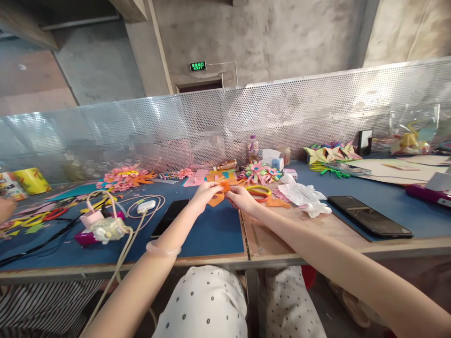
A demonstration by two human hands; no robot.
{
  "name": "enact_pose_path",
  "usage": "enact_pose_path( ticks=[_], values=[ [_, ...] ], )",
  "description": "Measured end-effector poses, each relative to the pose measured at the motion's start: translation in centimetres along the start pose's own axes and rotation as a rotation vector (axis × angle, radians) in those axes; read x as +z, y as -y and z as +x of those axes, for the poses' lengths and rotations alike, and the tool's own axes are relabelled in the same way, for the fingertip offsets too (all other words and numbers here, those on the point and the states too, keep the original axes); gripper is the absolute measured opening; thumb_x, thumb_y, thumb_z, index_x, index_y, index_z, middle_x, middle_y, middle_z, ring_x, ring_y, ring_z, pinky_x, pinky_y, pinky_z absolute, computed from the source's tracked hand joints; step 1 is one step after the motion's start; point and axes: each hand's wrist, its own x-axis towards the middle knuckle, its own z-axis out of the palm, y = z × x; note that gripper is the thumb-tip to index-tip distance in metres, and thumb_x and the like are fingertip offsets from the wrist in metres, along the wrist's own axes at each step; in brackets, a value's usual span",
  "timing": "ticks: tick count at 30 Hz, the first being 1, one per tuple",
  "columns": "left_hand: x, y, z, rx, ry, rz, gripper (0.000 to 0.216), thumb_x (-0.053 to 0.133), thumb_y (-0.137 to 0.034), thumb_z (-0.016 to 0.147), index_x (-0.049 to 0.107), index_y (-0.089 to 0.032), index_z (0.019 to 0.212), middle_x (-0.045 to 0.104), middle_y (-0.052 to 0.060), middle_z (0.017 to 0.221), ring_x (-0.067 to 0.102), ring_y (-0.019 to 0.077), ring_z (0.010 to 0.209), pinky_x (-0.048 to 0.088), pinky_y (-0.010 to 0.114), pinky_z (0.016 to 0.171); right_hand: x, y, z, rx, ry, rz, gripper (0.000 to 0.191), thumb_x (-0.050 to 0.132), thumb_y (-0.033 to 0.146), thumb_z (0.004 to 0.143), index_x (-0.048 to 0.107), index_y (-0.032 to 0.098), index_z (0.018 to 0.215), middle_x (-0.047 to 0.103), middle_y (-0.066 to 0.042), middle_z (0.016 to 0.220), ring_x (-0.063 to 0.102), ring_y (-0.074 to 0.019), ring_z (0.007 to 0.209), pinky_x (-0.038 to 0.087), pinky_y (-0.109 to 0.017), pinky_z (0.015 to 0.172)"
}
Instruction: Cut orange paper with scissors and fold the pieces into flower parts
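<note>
My left hand [205,194] and my right hand [241,197] meet over the middle of the table. Between their pinched fingers is a small piece of orange paper [224,186]; its exact shape is partly hidden by the fingertips. Another orange paper piece [215,199] is just below the hands. Yellow-and-red-handled scissors [260,191] lie right beside my right hand. Behind the hands are sheets of pink paper [196,178] and a pink and green paper flower [260,172].
A dark phone [171,218] lies left under my forearm, another phone [368,216] at the right. White cables run from a power plug cluster [105,227] over the table edge. Crumpled white tissue [301,193] lies right of the scissors. A perforated metal screen [282,112] closes off the back.
</note>
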Motion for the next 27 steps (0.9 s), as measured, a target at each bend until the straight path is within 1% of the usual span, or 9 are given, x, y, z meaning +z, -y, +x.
enact_pose_path(
  ticks=[8,11,15,20,24,27],
  values=[
    [0.12,-0.56,-0.34,0.011,0.005,0.037,0.027,0.056,-0.037,0.068,0.067,-0.016,0.08,0.067,0.005,0.087,0.059,0.018,0.086,0.04,0.025,0.067,0.13,0.19,-0.17,-0.047,-0.043,-0.054,0.013,0.044,0.024,0.07,0.049,0.017,0.06,0.045,0.006,0.048,0.04,-0.0065,0.04,0.032,-0.018,0.042],
    [0.13,-0.67,-0.47,0.003,0.011,0.024,0.026,0.056,-0.036,0.068,0.066,-0.016,0.081,0.067,0.006,0.088,0.059,0.0183,0.088,0.04,0.025,0.067,0.16,0.16,-0.13,-0.029,-0.059,-0.05,0.014,0.043,0.024,0.07,0.049,0.017,0.06,0.042,0.006,0.046,0.039,-0.0059,0.038,0.032,-0.018,0.041],
    [0.04,-0.4,-0.31,-0.011,0.022,-0.009,0.028,0.057,-0.036,0.068,0.066,-0.017,0.085,0.067,0.007,0.091,0.059,0.0185,0.09,0.04,0.025,0.068,0.07,-0.02,0.01,0.034,-0.071,-0.004,0.014,0.043,0.026,0.072,0.05,0.017,0.062,0.041,0.005,0.048,0.036,-0.0056,0.036,0.029,-0.018,0.035],
    [-0.06,0.09,0.01,-0.021,0.034,-0.049,0.029,0.061,-0.035,0.065,0.067,-0.017,0.087,0.067,0.007,0.095,0.059,0.0191,0.091,0.041,0.027,0.07,-0.03,-0.32,0.12,0.087,-0.087,0.045,0.017,0.044,0.03,0.075,0.052,0.017,0.067,0.041,0.004,0.051,0.037,-0.0062,0.036,0.028,-0.018,0.031],
    [0.04,-0.1,-0.13,-0.027,0.036,-0.034,0.028,0.06,-0.034,0.066,0.067,-0.018,0.087,0.067,0.006,0.091,0.059,0.0188,0.09,0.041,0.027,0.07,0.08,-0.36,0.09,0.094,-0.07,0.068,0.018,0.047,0.035,0.077,0.051,0.018,0.072,0.042,0.004,0.051,0.039,-0.0068,0.036,0.028,-0.018,0.029],
    [0.15,-0.31,-0.25,-0.028,0.03,-0.017,0.027,0.058,-0.035,0.067,0.067,-0.018,0.086,0.068,0.006,0.089,0.06,0.0182,0.088,0.041,0.027,0.07,0.17,-0.28,0.04,0.077,-0.053,0.064,0.018,0.046,0.035,0.078,0.051,0.018,0.071,0.041,0.005,0.051,0.04,-0.0069,0.036,0.028,-0.017,0.028]
  ],
)
